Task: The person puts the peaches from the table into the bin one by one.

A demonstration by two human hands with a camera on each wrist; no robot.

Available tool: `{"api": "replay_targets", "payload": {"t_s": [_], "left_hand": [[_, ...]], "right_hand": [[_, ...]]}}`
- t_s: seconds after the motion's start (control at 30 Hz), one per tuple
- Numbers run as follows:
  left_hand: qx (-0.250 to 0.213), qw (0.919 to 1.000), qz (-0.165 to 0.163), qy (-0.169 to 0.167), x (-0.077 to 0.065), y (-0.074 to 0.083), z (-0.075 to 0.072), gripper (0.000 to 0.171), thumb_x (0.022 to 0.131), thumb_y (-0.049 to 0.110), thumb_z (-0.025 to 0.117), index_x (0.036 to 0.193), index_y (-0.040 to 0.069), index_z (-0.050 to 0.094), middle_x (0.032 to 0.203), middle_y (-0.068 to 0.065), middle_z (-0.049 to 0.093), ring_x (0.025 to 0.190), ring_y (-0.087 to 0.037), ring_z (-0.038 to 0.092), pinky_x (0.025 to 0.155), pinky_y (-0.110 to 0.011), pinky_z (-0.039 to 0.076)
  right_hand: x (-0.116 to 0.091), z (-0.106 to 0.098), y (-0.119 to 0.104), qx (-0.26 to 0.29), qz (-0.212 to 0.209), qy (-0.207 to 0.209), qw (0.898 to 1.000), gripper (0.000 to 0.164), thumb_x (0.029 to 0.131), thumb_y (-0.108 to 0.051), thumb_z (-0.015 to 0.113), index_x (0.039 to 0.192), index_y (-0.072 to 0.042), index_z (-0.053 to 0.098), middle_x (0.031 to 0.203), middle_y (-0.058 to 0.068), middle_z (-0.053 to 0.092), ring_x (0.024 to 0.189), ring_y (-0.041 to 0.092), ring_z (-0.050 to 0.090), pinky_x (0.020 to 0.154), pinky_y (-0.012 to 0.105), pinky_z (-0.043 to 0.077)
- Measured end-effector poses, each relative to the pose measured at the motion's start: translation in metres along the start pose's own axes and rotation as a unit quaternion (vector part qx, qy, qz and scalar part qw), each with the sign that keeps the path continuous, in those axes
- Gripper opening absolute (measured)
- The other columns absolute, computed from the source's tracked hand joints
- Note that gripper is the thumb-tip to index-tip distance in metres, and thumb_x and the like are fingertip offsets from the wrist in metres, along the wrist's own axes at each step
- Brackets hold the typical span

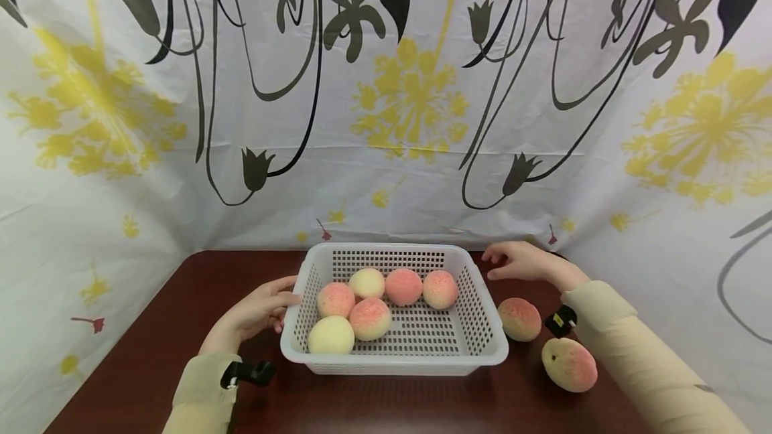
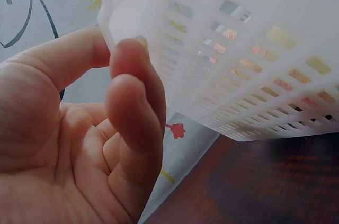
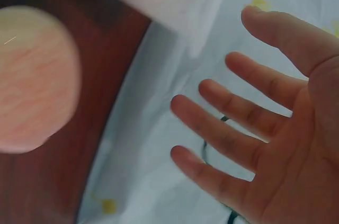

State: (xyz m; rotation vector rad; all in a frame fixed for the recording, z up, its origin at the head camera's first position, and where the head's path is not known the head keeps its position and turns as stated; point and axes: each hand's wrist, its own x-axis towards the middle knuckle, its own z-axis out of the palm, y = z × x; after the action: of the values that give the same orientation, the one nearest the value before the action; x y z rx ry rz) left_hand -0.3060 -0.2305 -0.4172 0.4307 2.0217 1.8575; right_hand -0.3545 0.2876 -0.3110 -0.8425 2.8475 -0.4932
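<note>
A white plastic basket (image 1: pixel 395 366) with slotted walls stands on the dark table, holding several peaches (image 1: pixel 370 319), some pink-red and some pale yellow. At its left side, my left hand (image 1: pixel 261 308) pinches the rim; in the left wrist view the curled fingers (image 2: pixel 130 105) lie right at the outer wall. My right hand (image 1: pixel 521 261) is apart from the basket, beyond its right back corner, holding nothing. Its fingers are spread in the right wrist view. Two more peaches lie right of the basket: one (image 1: pixel 519 319) near its wall, another (image 1: pixel 569 365) closer to the front, beside the right forearm.
The dark reddish-brown table (image 1: pixel 386 404) extends around the basket. Behind and at both sides hangs a white sheet (image 1: pixel 386 186) printed with yellow flowers and dark stems. Black wrist cameras sit on both sleeves.
</note>
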Motion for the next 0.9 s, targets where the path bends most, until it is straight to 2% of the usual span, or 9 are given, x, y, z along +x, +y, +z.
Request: {"api": "replay_targets", "payload": {"t_s": [0.17, 0.27, 0.37, 0.5, 0.9], "left_hand": [[-0.004, 1.0, -0.007, 0.004, 0.001, 0.0, 0.0, 0.064, 0.099, 0.019, 0.055, 0.15, -0.002, 0.023, 0.094, -0.013, 0.066, 0.05, -0.009, 0.051, 0.049, -0.023, 0.05], [-0.006, 0.9999, -0.009, 0.008, 0.001, 0.0, 0.001, 0.064, 0.099, 0.019, 0.056, 0.15, -0.002, 0.024, 0.094, -0.014, 0.066, 0.05, -0.009, 0.051, 0.049, -0.023, 0.05], [-0.002, 0.9999, -0.005, 0.009, 0.002, 0.0, 0.001, 0.064, 0.099, 0.019, 0.056, 0.15, -0.002, 0.024, 0.096, -0.016, 0.066, 0.05, -0.009, 0.05, 0.049, -0.023, 0.05], [-0.001, 0.9999, -0.005, 0.011, 0.001, 0.001, 0.001, 0.063, 0.099, 0.019, 0.056, 0.15, -0.002, 0.024, 0.096, -0.016, 0.065, 0.051, -0.009, 0.051, 0.049, -0.023, 0.05], [-0.01, 0.9999, -0.008, 0.008, 0.001, 0.0, 0.001, 0.065, 0.098, 0.019, 0.056, 0.15, -0.003, 0.023, 0.091, -0.011, 0.066, 0.051, -0.009, 0.051, 0.049, -0.023, 0.05]], "right_hand": [[-0.018, 0.009, 0.016, 0.012, 0.061, -0.085, 0.994, 0.057, 0.087, -0.034, 0.071, 0.127, 0.004, 0.058, 0.125, 0.021, 0.057, 0.118, 0.041, 0.05, 0.094, 0.056, 0.042], [-0.026, 0.012, 0.021, 0.042, 0.11, -0.128, 0.985, 0.063, 0.087, -0.034, 0.07, 0.132, 0.006, 0.052, 0.133, 0.025, 0.05, 0.121, 0.045, 0.047, 0.087, 0.058, 0.045], [-0.032, 0.015, 0.025, 0.064, 0.156, -0.149, 0.974, 0.069, 0.087, -0.037, 0.07, 0.136, 0.005, 0.048, 0.136, 0.027, 0.046, 0.115, 0.044, 0.051, 0.075, 0.058, 0.049], [-0.037, 0.018, 0.028, 0.074, 0.189, -0.159, 0.966, 0.073, 0.085, -0.04, 0.071, 0.139, 0.003, 0.045, 0.136, 0.026, 0.047, 0.101, 0.037, 0.058, 0.07, 0.058, 0.049], [-0.042, 0.03, 0.035, 0.099, 0.2, -0.154, 0.963, 0.07, 0.084, -0.034, 0.074, 0.137, 0.002, 0.047, 0.124, 0.019, 0.054, 0.082, 0.029, 0.063, 0.066, 0.054, 0.051]]}}
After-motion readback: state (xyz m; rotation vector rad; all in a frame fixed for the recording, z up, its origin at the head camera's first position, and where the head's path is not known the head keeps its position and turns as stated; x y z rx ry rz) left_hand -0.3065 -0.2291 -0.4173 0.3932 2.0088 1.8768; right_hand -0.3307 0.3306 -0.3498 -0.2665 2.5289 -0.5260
